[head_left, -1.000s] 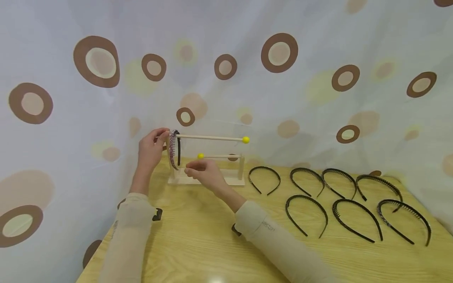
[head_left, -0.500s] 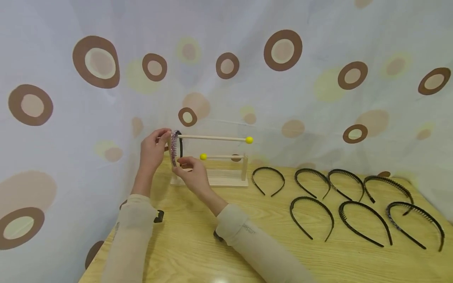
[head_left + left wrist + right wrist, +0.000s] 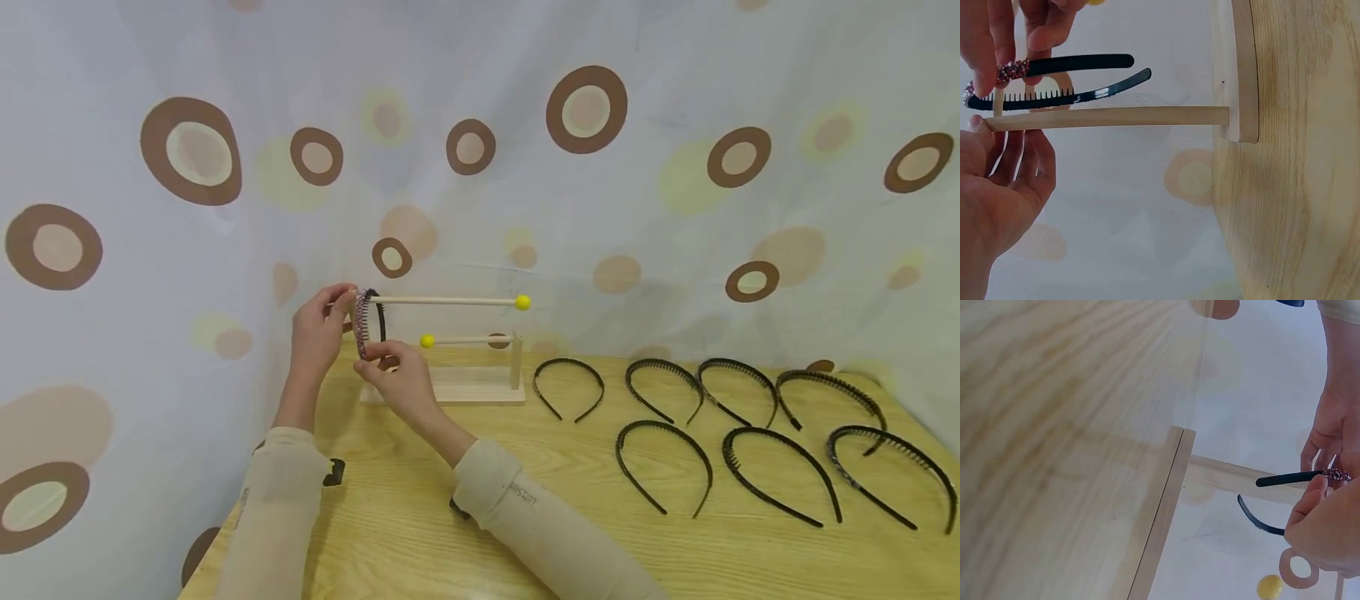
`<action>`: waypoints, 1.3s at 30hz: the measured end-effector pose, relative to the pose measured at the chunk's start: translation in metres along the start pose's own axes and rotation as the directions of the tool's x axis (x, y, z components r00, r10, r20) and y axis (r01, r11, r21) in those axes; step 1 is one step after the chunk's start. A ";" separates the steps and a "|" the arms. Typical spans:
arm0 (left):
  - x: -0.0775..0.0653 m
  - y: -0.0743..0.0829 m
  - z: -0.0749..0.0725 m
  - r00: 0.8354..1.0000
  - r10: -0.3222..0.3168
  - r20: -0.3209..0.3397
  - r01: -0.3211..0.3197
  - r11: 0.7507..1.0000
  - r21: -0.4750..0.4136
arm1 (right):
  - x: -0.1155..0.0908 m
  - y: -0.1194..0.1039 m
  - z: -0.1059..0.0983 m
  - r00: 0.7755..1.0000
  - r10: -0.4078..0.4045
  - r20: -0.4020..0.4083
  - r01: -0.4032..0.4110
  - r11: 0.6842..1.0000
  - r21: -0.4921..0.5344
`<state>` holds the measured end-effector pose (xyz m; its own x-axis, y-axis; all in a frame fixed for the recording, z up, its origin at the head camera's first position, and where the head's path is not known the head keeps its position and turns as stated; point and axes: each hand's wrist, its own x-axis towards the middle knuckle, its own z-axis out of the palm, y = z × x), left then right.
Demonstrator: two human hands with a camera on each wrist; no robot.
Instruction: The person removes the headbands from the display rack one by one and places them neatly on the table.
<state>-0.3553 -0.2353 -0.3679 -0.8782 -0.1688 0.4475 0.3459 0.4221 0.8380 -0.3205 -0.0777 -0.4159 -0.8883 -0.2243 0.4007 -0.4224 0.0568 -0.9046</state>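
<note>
A toothed headband (image 3: 361, 323) with pink-purple sparkles hangs on the upper rod (image 3: 450, 301) of a wooden stand (image 3: 480, 387), close to the left post. My left hand (image 3: 317, 329) grips the top of that post (image 3: 1141, 117), thumb on its end and fingers curled behind. With thumb and fingers, my right hand (image 3: 405, 379) pinches the headband's sparkly part lower down. Both dark headband ends (image 3: 1082, 64) stick out past the fingers in the left wrist view. In the right wrist view, one black end (image 3: 1285, 479) shows beside my right hand (image 3: 1329, 522).
Several black headbands lie on the wooden table (image 3: 390, 533) to the right, the nearest one (image 3: 568, 362) beside the stand's base. A lower rod with a yellow ball (image 3: 427, 341) points left from the right post (image 3: 517, 362). A patterned curtain (image 3: 660, 275) hangs behind.
My right hand has moved left from in front of the lower rod and taken hold of the headband's lower part. My left hand has stayed at the post top.
</note>
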 end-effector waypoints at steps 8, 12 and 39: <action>-0.001 0.002 0.000 1.000 0.012 0.025 -0.011 0.999 -0.052 | 0.000 -0.003 -0.012 0.992 -0.095 -0.079 0.093 0.995 -0.026; -0.001 0.002 -0.002 1.000 0.008 0.020 -0.007 0.999 -0.050 | 0.000 -0.004 -0.018 0.985 -0.155 -0.081 0.150 0.987 -0.063; -0.002 0.003 0.002 1.000 0.000 0.013 0.001 0.999 -0.051 | 0.012 -0.012 -0.058 0.842 -0.514 -0.166 0.443 0.833 -0.333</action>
<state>-0.3526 -0.2321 -0.3666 -0.8825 -0.1574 0.4433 0.3616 0.3757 0.8533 -0.3363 -0.0246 -0.3916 -0.5603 -0.0565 0.8263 -0.8051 0.2716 -0.5273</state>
